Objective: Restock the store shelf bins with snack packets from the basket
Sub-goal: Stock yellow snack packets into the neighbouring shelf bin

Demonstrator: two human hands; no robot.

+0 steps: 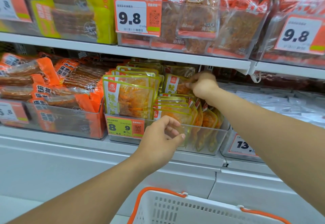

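Observation:
A clear plastic bin (207,132) on the lower shelf holds several yellow-edged snack packets (133,97) with orange contents. My right hand (202,85) reaches deep into the bin's back right and pinches one yellow-edged packet (173,85) standing there. My left hand (163,134) hovers at the bin's front wall, fingers loosely curled and holding nothing. The white basket (175,209) with orange handles sits at the bottom of the view; its contents are hidden.
An orange-packet bin (61,114) stands to the left. White packets (281,104) lie to the right. The shelf above (158,55) carries bins of red packets with 9.8 price tags and hangs low over the bin.

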